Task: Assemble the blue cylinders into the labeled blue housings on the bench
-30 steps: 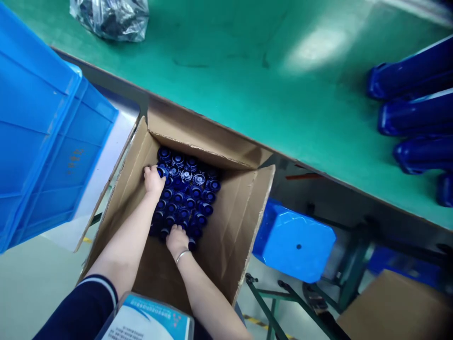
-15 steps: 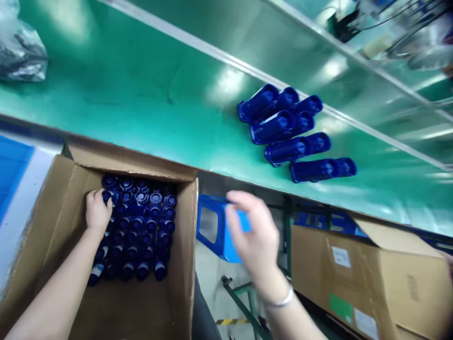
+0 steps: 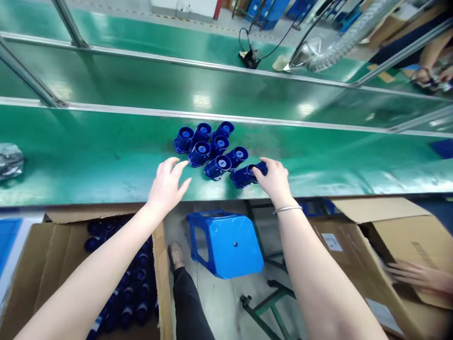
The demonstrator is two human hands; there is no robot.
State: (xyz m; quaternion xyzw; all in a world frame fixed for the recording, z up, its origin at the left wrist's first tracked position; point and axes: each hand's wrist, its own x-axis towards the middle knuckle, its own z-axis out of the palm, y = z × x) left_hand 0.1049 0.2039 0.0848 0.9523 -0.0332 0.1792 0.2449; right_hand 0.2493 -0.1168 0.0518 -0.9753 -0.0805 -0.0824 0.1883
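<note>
Right hand: fingers curled over the far end of the nearest blue bottle, which lies on its side on the green bench; a bangle sits on the wrist. Left hand: fingers spread and extended, holding nothing, hovering just short of the cluster of blue bottles, which lies at its 1 o'clock. The cluster rests on its sides, bases toward the camera, touching one another, at 11 o'clock from the held bottle. At 6 o'clock of the bench edge stands a blue stool. At 7 o'clock, an open cardboard box holds upright blue bottles. At 4 o'clock, another person's hand rests on a second carton.
</note>
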